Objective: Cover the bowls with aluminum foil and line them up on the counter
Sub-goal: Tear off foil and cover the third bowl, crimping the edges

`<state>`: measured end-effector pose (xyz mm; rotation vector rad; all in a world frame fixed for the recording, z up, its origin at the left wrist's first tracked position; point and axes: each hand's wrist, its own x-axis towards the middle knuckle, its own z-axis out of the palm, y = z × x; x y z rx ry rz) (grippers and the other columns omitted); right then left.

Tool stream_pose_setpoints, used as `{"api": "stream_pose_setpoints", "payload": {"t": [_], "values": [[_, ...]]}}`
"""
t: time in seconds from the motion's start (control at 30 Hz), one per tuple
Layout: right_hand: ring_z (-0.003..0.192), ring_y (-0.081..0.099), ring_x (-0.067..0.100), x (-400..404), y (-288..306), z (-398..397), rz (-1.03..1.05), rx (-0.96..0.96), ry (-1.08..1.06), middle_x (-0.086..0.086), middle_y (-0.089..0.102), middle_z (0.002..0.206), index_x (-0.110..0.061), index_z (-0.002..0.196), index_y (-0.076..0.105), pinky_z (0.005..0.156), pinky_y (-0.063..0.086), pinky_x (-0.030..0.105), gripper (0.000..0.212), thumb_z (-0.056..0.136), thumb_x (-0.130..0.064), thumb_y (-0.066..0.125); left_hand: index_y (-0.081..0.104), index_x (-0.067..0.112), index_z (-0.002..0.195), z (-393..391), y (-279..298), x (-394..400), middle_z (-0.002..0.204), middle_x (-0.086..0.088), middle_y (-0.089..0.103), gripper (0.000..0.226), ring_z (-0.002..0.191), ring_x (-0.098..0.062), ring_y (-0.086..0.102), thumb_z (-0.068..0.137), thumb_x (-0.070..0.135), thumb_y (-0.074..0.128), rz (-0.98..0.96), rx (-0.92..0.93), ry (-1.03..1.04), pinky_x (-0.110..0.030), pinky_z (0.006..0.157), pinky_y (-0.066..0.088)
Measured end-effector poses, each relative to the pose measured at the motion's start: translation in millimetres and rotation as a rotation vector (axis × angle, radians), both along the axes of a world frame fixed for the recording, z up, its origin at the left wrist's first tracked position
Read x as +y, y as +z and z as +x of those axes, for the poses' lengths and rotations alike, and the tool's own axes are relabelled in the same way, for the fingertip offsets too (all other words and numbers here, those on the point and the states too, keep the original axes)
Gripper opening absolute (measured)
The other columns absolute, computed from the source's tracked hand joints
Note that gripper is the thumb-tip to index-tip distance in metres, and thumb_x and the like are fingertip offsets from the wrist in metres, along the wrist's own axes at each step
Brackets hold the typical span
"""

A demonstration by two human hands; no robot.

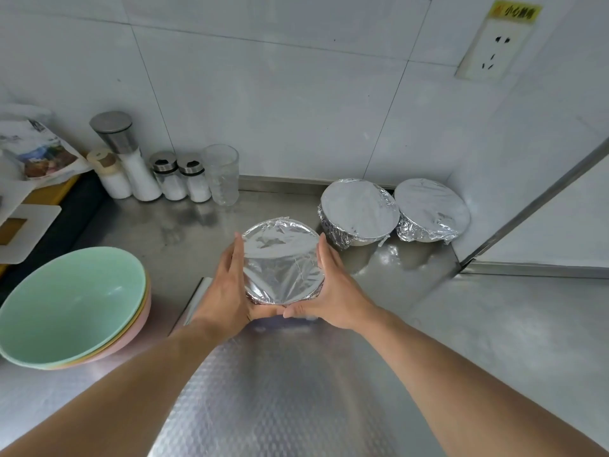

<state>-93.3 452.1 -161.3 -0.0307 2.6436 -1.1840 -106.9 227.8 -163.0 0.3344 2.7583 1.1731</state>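
Both bare forearms reached out from the bottom of the view, over a sheet of dimpled foil (296, 384) that lay flat on the steel table (514, 324). At their ends, the left hand (227, 288) and the right hand (333, 291) held 1 foil-covered bowl (281, 262) between them. Each hand was cupped round its own side of the bowl, fingers pointing away from the person and pressed along the rim, with the thumbs meeting at the near edge. Both hands were grasping the bowl. It could not be told if the bowl was lifted or resting on the table.

That bowl probably felt light. Its foil top was thin and soft, so a poke would dent or tear it. Foil is also a bit slippery. The best place to hold it looked like the sides, just under the rim, where the hard bowl wall sits behind the foil. The top skin should not be pushed.

Just past the hands to the right, 2 more covered bowls (359, 212) (431, 212) stood side by side near the back wall. The held bowl was near them but apart, in the middle of the table.

On the left sat a stack of open bowls (72, 308), a green one on top. At the back left were some shakers (164, 179) and a clear cup (224, 173).
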Motion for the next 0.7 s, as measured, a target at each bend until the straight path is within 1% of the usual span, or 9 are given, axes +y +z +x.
{"api": "stream_pose_setpoints", "payload": {"t": [0.07, 0.13, 0.23, 0.33, 0.4, 0.47, 0.53, 0.63, 0.7], "values": [[0.153, 0.009, 0.004, -1.3, 4.2, -2.6, 0.016, 0.045, -0.036, -0.020, 0.003, 0.166, -0.034, 0.159, -0.014, 0.124, 0.019, 0.030, 0.156, 0.049, -0.068, 0.091, -0.019, 0.023, 0.161, -5.6, 1.4, 1.2, 0.166, -0.007, 0.015, 0.161, 0.150, -0.024, 0.029, 0.044, 0.080, 0.076, -0.026, -0.013, 0.028, -0.041, 0.116, 0.036], [0.145, 0.023, -0.002, -3.1, 9.2, -6.7, 0.014, 0.102, -0.084, -0.015, 0.023, 0.159, -0.034, 0.161, 0.000, 0.115, 0.024, 0.019, 0.139, 0.060, -0.055, 0.093, -0.021, 0.025, 0.160, -14.2, 2.0, 2.4, 0.164, -0.008, 0.019, 0.156, 0.151, -0.025, 0.026, 0.052, 0.073, 0.082, -0.043, -0.028, 0.078, -0.045, 0.118, 0.035], [0.136, 0.040, 0.004, -6.2, 9.7, -16.8, 0.001, 0.195, -0.180, -0.010, 0.039, 0.147, -0.033, 0.157, 0.026, 0.114, 0.035, 0.025, 0.111, 0.068, -0.044, 0.092, -0.019, 0.022, 0.161, -28.5, 0.4, 4.9, 0.164, -0.010, 0.019, 0.150, 0.153, -0.025, 0.018, 0.063, 0.061, 0.088, -0.026, -0.040, 0.143, -0.046, 0.123, 0.026], [0.121, 0.053, 0.012, -6.4, 5.6, -28.3, -0.008, 0.245, -0.282, -0.007, 0.052, 0.133, -0.025, 0.136, 0.050, 0.105, 0.046, 0.033, 0.083, 0.066, -0.035, 0.093, -0.018, 0.020, 0.161, -41.9, 2.8, 10.5, 0.165, -0.011, 0.019, 0.149, 0.154, -0.026, 0.016, 0.065, 0.057, 0.090, -0.011, -0.061, 0.167, -0.045, 0.124, 0.022], [0.108, 0.054, 0.011, -6.9, 8.8, -31.2, 0.042, 0.275, -0.325, -0.008, 0.053, 0.120, -0.022, 0.118, 0.053, 0.091, 0.044, 0.023, 0.065, 0.068, -0.030, 0.092, -0.016, 0.018, 0.162, -50.1, 5.4, 14.8, 0.166, -0.011, 0.018, 0.149, 0.155, -0.027, 0.015, 0.065, 0.056, 0.090, -0.014, -0.081, 0.167, -0.044, 0.125, 0.021], [0.101, 0.052, 0.012, -9.5, 12.2, -32.0, 0.146, 0.320, -0.310, -0.008, 0.049, 0.111, -0.022, 0.105, 0.050, 0.080, 0.038, 0.022, 0.051, 0.073, -0.027, 0.089, -0.013, 0.016, 0.162, -57.4, 6.8, 19.1, 0.165, -0.011, 0.021, 0.149, 0.154, -0.028, 0.017, 0.064, 0.056, 0.091, -0.018, -0.098, 0.171, -0.045, 0.125, 0.023], [0.099, 0.054, 0.015, -14.1, 12.7, -33.7, 0.181, 0.273, -0.277, -0.006, 0.051, 0.106, -0.021, 0.100, 0.050, 0.081, 0.042, 0.028, 0.039, 0.079, -0.023, 0.082, -0.010, 0.013, 0.162, -62.4, 7.7, 25.6, 0.163, -0.012, 0.023, 0.149, 0.152, -0.030, 0.020, 0.062, 0.056, 0.092, -0.018, -0.115, 0.184, -0.046, 0.124, 0.025], [0.097, 0.059, 0.018, -20.2, 15.2, -42.2, 0.082, 0.119, -0.327, -0.006, 0.057, 0.096, -0.021, 0.100, 0.051, 0.086, 0.048, 0.032, 0.025, 0.086, -0.017, 0.071, -0.012, 0.009, 0.161, -67.7, 10.1, 36.7, 0.164, -0.012, 0.021, 0.152, 0.153, -0.030, 0.020, 0.061, 0.058, 0.092, -0.024, -0.149, 0.215, -0.044, 0.123, 0.025], [0.098, 0.060, 0.018, -20.8, 17.9, -48.4, 0.017, 0.057, -0.365, -0.005, 0.061, 0.100, -0.022, 0.102, 0.050, 0.087, 0.049, 0.032, 0.021, 0.088, -0.014, 0.063, -0.010, 0.009, 0.161, -72.9, 11.5, 41.8, 0.163, -0.013, 0.023, 0.156, 0.152, -0.031, 0.023, 0.057, 0.060, 0.094, -0.011, -0.162, 0.251, -0.045, 0.122, 0.028]]}}
